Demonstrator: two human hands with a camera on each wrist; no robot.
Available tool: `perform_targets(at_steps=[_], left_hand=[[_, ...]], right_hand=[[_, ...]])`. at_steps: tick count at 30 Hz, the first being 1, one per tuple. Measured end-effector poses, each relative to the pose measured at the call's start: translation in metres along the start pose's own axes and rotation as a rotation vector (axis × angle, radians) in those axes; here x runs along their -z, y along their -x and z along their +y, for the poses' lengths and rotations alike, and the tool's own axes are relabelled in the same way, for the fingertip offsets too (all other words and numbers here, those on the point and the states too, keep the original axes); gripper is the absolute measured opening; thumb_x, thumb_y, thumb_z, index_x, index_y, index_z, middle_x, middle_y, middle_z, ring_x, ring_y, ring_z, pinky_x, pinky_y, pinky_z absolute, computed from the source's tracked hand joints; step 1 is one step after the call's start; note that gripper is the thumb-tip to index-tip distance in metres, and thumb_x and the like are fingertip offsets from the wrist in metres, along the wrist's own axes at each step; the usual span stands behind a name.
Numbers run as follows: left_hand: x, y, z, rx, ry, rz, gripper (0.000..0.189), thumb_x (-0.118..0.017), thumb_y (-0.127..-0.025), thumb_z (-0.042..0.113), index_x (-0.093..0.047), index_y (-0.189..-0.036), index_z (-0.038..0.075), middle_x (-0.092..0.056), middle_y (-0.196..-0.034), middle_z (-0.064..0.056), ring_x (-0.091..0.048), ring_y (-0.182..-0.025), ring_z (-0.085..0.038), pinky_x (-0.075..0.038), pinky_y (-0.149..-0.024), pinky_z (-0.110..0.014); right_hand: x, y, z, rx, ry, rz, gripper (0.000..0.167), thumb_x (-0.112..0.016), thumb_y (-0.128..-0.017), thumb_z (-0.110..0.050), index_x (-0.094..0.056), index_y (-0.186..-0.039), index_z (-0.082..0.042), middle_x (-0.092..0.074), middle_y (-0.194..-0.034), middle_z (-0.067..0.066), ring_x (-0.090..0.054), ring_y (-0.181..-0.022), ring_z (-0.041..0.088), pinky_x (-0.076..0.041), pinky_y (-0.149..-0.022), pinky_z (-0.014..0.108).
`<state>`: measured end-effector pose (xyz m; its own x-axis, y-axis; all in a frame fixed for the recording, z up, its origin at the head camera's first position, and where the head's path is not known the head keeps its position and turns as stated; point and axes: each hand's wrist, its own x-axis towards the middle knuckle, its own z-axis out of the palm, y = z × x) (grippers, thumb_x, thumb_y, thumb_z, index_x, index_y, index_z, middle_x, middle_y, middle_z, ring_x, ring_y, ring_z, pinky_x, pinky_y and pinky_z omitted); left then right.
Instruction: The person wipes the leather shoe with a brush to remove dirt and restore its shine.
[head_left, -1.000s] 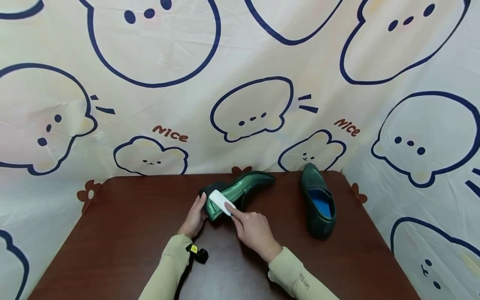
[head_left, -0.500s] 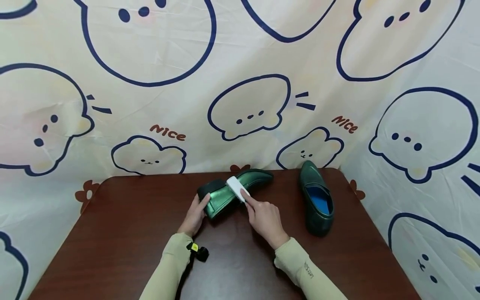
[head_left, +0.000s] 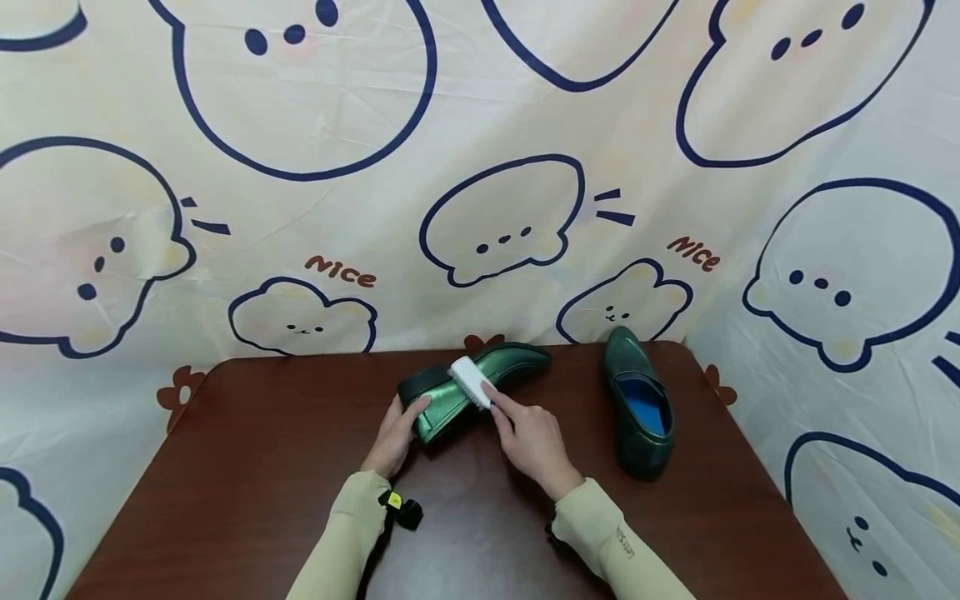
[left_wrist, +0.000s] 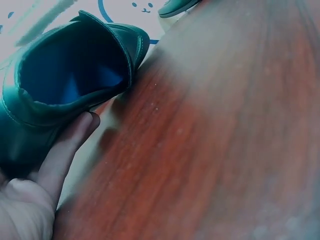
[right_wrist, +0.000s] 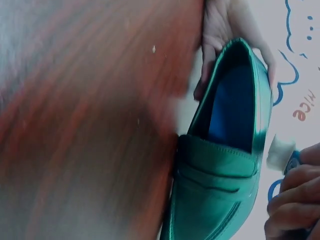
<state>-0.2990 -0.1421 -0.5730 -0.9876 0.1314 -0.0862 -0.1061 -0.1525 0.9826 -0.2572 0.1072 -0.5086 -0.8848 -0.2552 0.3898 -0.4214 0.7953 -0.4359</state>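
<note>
A shiny green loafer [head_left: 442,408] lies tipped on its side at the back of the table, toe to the right, dark heel facing up and left. My left hand [head_left: 393,435] grips its heel end, the thumb on the green side. In the left wrist view, fingers [left_wrist: 62,155] lie along the loafer [left_wrist: 25,135] below its blue-lined opening. My right hand [head_left: 536,442] holds a white-backed brush [head_left: 470,382] across the loafer's side near mid-length, index finger along it. The right wrist view shows the loafer's [right_wrist: 215,160] upper, with the brush [right_wrist: 281,152] beside it, partly out of sight.
A second green loafer [head_left: 637,417] with a blue insole stands upright at the table's back right, toe toward the wall. A cartoon-printed cloth [head_left: 397,217] hangs behind and beside the brown table [head_left: 255,467]. A small black device [head_left: 407,512] sits at my left cuff.
The brush in my right hand has moved from the heel end toward the loafer's middle, up and to the right. My left thumb has moved onto the loafer's side.
</note>
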Motion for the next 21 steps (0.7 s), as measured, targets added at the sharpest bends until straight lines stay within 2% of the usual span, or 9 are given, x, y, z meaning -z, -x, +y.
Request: perform_targets(at_steps=[4, 7, 12, 16, 19, 21], left_hand=[[0.0, -0.001, 0.001, -0.005, 0.003, 0.005, 0.06, -0.059, -0.106, 0.037, -0.032, -0.156, 0.019, -0.05, -0.141, -0.015, -0.058, -0.115, -0.021, -0.05, -0.096, -0.035], [0.001, -0.002, 0.002, -0.005, -0.005, 0.009, 0.06, -0.059, -0.106, 0.036, -0.032, -0.156, 0.019, -0.05, -0.142, -0.015, -0.057, -0.116, -0.021, -0.05, -0.097, -0.035], [0.002, -0.003, 0.002, -0.005, -0.022, -0.006, 0.063, -0.058, -0.106, 0.038, -0.027, -0.159, 0.02, -0.045, -0.151, -0.014, -0.052, -0.128, -0.027, -0.046, -0.104, -0.041], [0.001, -0.003, 0.0, 0.006, -0.022, -0.027, 0.069, -0.059, -0.105, 0.042, -0.024, -0.161, 0.022, -0.039, -0.159, -0.012, -0.045, -0.138, -0.029, -0.04, -0.111, -0.047], [0.001, -0.001, -0.001, 0.01, -0.018, -0.031, 0.069, -0.058, -0.106, 0.042, -0.023, -0.161, 0.022, -0.039, -0.159, -0.012, -0.044, -0.139, -0.03, -0.039, -0.112, -0.048], [0.002, 0.0, -0.001, 0.007, -0.015, -0.026, 0.066, -0.058, -0.106, 0.04, -0.025, -0.16, 0.022, -0.041, -0.157, -0.012, -0.047, -0.136, -0.029, -0.041, -0.11, -0.046]], right_hand=[[-0.005, 0.001, -0.004, 0.097, 0.06, -0.024, 0.046, -0.067, -0.101, -0.021, -0.061, -0.146, -0.031, -0.043, -0.051, -0.007, -0.031, -0.045, 0.008, -0.028, -0.045, 0.025], [-0.006, -0.002, -0.001, 0.108, 0.133, -0.005, 0.046, -0.069, -0.1, -0.023, -0.062, -0.145, -0.032, -0.045, -0.05, -0.005, -0.033, -0.044, 0.008, -0.028, -0.043, 0.025], [0.002, -0.01, 0.018, 0.008, 0.202, 0.057, 0.047, -0.069, -0.1, -0.024, -0.062, -0.145, -0.034, -0.048, -0.05, -0.002, -0.034, -0.042, 0.01, -0.028, -0.041, 0.027], [0.01, -0.016, 0.031, -0.087, 0.215, 0.103, 0.045, -0.067, -0.102, -0.024, -0.061, -0.146, -0.032, -0.045, -0.049, -0.002, -0.033, -0.041, 0.013, -0.028, -0.041, 0.03], [0.013, -0.018, 0.033, -0.103, 0.182, 0.095, 0.044, -0.064, -0.103, -0.024, -0.06, -0.147, -0.03, -0.045, -0.05, -0.003, -0.034, -0.042, 0.012, -0.029, -0.042, 0.03], [0.013, -0.017, 0.029, -0.078, 0.136, 0.067, 0.045, -0.064, -0.104, -0.023, -0.059, -0.148, -0.03, -0.046, -0.051, -0.004, -0.035, -0.043, 0.011, -0.031, -0.044, 0.029]])
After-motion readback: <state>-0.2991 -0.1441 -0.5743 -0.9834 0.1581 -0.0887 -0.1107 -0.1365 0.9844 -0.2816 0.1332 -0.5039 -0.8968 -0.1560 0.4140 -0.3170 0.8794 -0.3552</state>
